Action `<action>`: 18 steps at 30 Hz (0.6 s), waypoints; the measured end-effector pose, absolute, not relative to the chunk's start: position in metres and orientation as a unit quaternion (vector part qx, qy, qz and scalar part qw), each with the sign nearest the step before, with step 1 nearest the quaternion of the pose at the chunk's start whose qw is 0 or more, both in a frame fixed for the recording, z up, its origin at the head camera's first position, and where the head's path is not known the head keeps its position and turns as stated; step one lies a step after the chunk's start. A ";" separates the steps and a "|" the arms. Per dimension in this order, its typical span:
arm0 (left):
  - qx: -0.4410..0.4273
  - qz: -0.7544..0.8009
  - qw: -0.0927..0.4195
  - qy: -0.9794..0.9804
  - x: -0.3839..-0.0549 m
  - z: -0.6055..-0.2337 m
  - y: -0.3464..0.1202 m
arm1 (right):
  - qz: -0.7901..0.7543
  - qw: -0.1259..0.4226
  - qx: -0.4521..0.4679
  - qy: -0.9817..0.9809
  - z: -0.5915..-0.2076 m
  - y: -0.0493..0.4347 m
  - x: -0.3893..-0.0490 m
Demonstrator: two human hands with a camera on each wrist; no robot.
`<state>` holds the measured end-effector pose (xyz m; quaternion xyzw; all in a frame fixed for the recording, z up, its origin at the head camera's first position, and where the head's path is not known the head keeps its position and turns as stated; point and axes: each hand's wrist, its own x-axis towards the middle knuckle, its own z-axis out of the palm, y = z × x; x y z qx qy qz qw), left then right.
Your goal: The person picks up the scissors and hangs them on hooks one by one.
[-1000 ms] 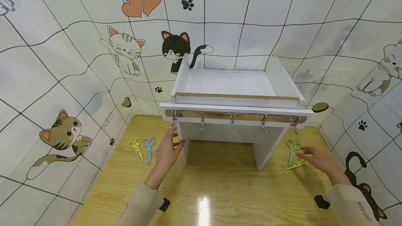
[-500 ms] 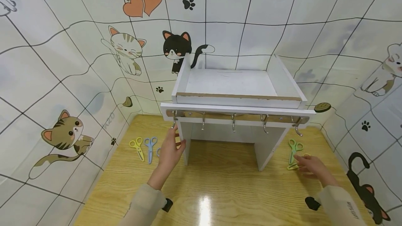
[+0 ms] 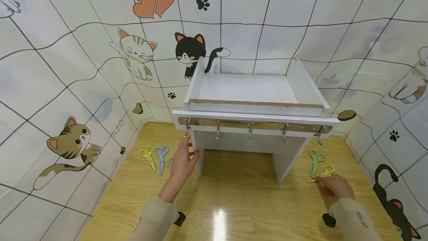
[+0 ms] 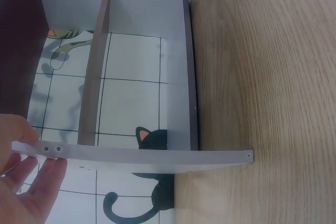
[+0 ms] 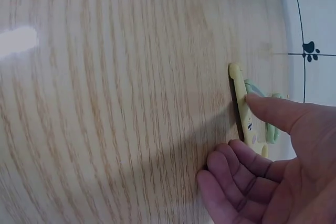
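A small white shelf unit [image 3: 260, 113] with a row of metal hooks stands on the wooden table. My left hand [image 3: 180, 163] grips its left side panel [image 4: 136, 155] at the front edge, thumb on one face and fingers on the other. At the right, my right hand [image 3: 336, 187] is low over the table at a pair of yellow scissors [image 3: 329, 169]. In the right wrist view its thumb overlaps the yellow scissors [image 5: 242, 103], with the other fingers loosely curled beside them, apart from the thumb. Green scissors [image 3: 314, 162] lie just behind, partly hidden by the thumb in that view.
Left of the unit lie yellow scissors [image 3: 147, 159], blue scissors [image 3: 161, 161] and another blue handle [image 3: 170, 162], mostly hidden by the left hand. A wall covering with printed cats [image 3: 190, 49] surrounds the wooden table [image 3: 260, 211]. Hooks [image 3: 250, 133] jut from the unit's front.
My right hand has come down and toward me, its fingers drawing in at the yellow scissors. The left hand keeps its grip on the panel. The view has shifted slightly.
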<state>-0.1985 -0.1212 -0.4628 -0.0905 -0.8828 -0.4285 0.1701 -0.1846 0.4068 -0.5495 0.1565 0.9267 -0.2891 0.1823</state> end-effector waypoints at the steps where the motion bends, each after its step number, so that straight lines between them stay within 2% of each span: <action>1: -0.093 -0.430 0.171 -0.882 -0.198 -0.463 -0.121 | -0.288 0.183 0.159 0.926 -0.550 0.407 -0.184; 10: -0.095 -0.418 0.176 -0.886 -0.196 -0.463 -0.120 | -0.381 0.184 0.204 0.883 -0.554 0.413 -0.183; 18: -0.089 -0.416 0.176 -0.888 -0.197 -0.465 -0.120 | -0.351 0.182 0.184 0.900 -0.558 0.417 -0.177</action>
